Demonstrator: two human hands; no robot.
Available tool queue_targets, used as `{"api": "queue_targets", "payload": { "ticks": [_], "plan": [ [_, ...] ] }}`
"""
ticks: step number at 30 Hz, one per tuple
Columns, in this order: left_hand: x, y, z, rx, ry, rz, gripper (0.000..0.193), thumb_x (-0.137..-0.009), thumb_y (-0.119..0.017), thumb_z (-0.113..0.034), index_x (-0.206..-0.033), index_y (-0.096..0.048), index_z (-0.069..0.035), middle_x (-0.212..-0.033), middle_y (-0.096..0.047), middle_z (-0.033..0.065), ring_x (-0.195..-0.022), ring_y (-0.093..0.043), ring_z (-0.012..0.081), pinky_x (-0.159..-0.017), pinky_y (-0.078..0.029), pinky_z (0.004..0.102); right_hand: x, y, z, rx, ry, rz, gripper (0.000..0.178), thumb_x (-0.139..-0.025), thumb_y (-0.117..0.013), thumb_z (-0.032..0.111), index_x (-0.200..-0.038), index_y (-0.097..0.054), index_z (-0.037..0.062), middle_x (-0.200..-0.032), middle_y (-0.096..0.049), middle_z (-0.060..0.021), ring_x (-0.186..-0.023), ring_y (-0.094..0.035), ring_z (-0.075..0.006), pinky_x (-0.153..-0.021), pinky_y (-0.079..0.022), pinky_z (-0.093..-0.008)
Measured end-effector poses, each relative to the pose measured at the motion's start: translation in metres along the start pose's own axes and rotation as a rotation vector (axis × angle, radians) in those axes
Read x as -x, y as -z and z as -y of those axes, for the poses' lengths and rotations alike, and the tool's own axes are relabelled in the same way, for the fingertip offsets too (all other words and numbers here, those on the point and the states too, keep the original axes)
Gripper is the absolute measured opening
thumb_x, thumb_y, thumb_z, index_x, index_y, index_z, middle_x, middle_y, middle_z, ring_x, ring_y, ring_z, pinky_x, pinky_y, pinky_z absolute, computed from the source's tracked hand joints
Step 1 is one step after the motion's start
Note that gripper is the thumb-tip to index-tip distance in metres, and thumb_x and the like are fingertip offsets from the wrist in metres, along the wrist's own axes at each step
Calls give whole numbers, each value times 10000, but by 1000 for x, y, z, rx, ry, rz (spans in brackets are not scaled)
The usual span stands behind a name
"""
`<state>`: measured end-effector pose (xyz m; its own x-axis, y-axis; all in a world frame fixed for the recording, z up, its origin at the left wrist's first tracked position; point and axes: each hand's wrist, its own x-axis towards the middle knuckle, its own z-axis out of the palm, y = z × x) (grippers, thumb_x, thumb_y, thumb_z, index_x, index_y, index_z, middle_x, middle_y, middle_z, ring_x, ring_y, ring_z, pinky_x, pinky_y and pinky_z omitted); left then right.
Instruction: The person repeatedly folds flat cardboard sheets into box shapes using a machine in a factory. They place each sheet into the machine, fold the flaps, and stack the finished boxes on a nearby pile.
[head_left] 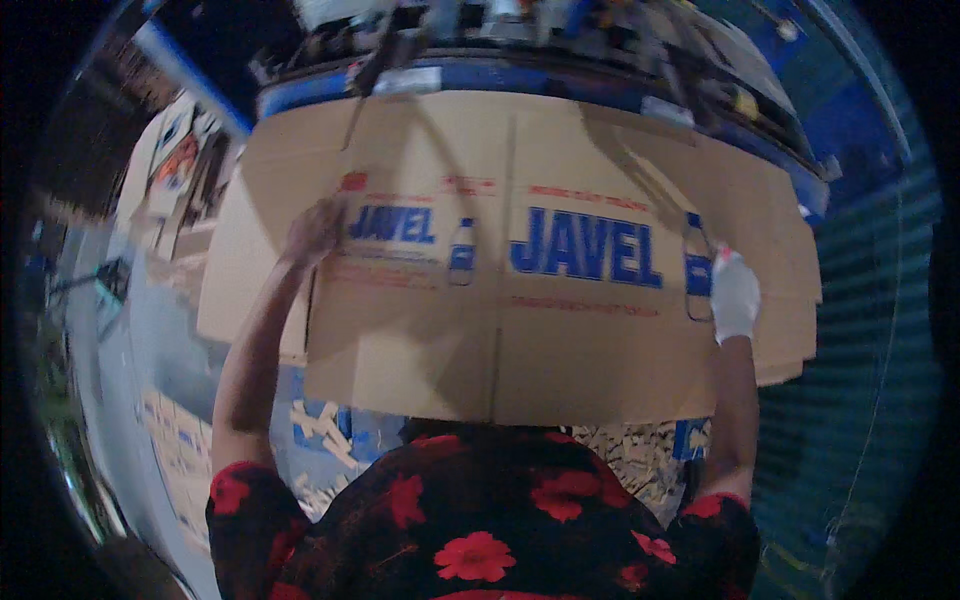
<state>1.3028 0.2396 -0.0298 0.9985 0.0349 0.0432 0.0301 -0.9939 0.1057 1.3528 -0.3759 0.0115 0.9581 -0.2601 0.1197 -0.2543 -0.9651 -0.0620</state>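
A large flat cardboard sheet [420,345], brown with blue and red print and drawn bottles, spreads in front of me. A vertical crease runs down its middle. My bare left hand [314,234] is closed at the left side of the printed panel, its fingers blurred. On the right, my right hand [736,298] wears a white glove with a reddish fingertip showing, and its fingers are closed at the sheet's printed right side. Further cardboard panels [250,250] extend past both hands. The sheet's near edge lies close to my body.
Beyond the sheet stands a machine with a blue rail [480,80] and dark parts. Cardboard scraps [630,460] litter the floor below. More cardboard pieces [180,455] lie at the left. A green corrugated wall [850,400] rises at the right.
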Motion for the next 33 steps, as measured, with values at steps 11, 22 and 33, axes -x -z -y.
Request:
{"api": "queue_targets", "payload": {
  "ticks": [11, 22, 33],
  "plan": [
    [2, 1, -45, -78, 338, -90, 406, -946, -420, -437, -1117, -543, -90, -1026, -649, 207, -955, -619, 445, -828, -480, 558, 16, 10, 19, 113, -68, -255, 290, -892, -533, 320, -1008, -616, 67, -1055, -649, -150, -959, -624, -359, -781, -502, -495],
    [120, 65, -83, -80, -206, 249, 822, -772, -606, -606, -1416, -375, -149, -1497, -259, 219, -1388, -192, 449, -1085, -226, 583, 183, 62, 29, -222, 917, 173, 642, -558, -757, 338, -1139, -617, 103, -1284, -476, -157, -1232, -399, -455, -1029, -271, -637],
    [159, 31, -88, 129, -421, -90, 784, -727, -623, -586, -1399, -408, -244, -1470, -364, 103, -1349, -285, 444, -1025, -195, 696, 169, 29, 25, -76, 918, 93, 600, -580, -744, 307, -1157, -632, 185, -1282, -494, -102, -1231, -432, -410, -978, -319, -620]
  ]
}}
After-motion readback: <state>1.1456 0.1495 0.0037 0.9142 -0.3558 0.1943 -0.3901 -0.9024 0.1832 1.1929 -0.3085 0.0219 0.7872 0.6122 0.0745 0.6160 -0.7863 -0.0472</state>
